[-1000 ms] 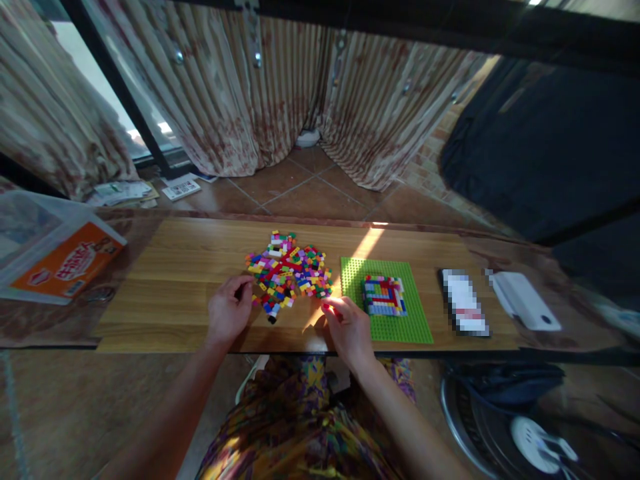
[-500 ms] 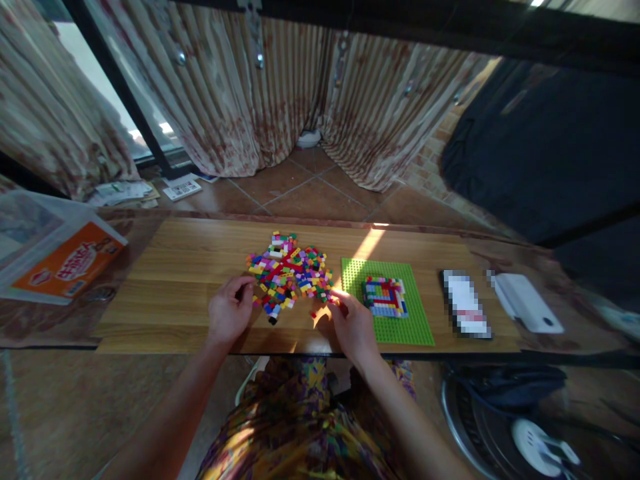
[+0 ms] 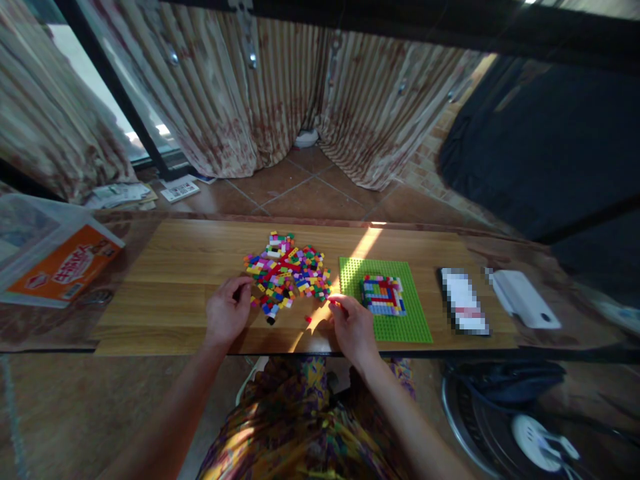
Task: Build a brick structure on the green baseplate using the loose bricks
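A heap of loose toy bricks (image 3: 287, 270) in many colours lies in the middle of the wooden table. My left hand (image 3: 229, 312) rests at the heap's left edge, its fingers curled together; what they hold, if anything, is hidden. Between the heap and the green baseplate (image 3: 391, 327), my right hand (image 3: 353, 327) has thumb and forefinger pinched on a small red brick (image 3: 333, 302). A built block of bricks (image 3: 383, 295), walled in several colours with red pieces inside, sits on the baseplate. One loose red brick (image 3: 308, 319) lies apart, in front of the heap.
To the right on the table (image 3: 175, 267) lie a phone (image 3: 464, 301), its screen blurred out, and a white flat object (image 3: 525, 299). A clear plastic box (image 3: 55, 257) with an orange label stands at the left. Curtains (image 3: 280, 100) hang beyond the table.
My right hand has drawn slightly back from the heap's edge, and the red brick at its fingertips shows more plainly. My left hand stays curled beside the heap. The view has shifted slightly.
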{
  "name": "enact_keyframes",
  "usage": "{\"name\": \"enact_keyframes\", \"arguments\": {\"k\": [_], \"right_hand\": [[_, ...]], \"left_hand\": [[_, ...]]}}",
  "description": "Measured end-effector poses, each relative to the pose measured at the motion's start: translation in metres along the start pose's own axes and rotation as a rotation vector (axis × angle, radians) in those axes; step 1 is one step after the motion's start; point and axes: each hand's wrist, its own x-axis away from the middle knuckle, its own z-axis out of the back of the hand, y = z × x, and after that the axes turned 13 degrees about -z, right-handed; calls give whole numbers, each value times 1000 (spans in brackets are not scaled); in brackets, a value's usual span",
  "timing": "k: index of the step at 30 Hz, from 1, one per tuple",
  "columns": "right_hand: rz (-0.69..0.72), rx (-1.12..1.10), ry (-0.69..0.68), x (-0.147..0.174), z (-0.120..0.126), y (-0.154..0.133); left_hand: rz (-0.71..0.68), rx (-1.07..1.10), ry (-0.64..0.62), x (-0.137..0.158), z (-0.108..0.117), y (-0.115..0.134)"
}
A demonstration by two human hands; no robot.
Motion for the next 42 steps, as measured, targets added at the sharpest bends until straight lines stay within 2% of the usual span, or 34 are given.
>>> {"name": "enact_keyframes", "arguments": {"k": [5, 14, 17, 20, 24, 27, 30, 33, 36, 39, 42], "right_hand": [[-14, -11, 2, 2, -3, 1], [95, 315, -27, -2, -3, -13], [105, 355, -44, -3, -5, -13], [86, 302, -41, -2, -4, -15], [12, 91, -18, 3, 9, -17], [-41, -57, 48, 3, 27, -14], [-99, -138, 171, 0, 51, -7], [-138, -117, 299, -5, 78, 6], [-156, 8, 421, -9, 100, 24], [-169, 10, 512, -13, 108, 43], [-194, -96, 531, -18, 103, 55]], "left_hand": [[6, -3, -7, 0, 0, -1], [20, -1, -23, 0, 0, -2], [19, 7, -22, 1, -1, -3], [7, 11, -22, 0, 0, -2], [19, 11, -20, -1, 2, 3], [33, 13, -24, -2, 3, 5], [29, 22, -23, -1, 2, 3], [21, 24, -23, -1, 1, 0], [18, 1, -24, -1, 1, 0], [19, -15, -30, -2, 2, 1], [23, -19, -31, -2, 2, 2]]}}
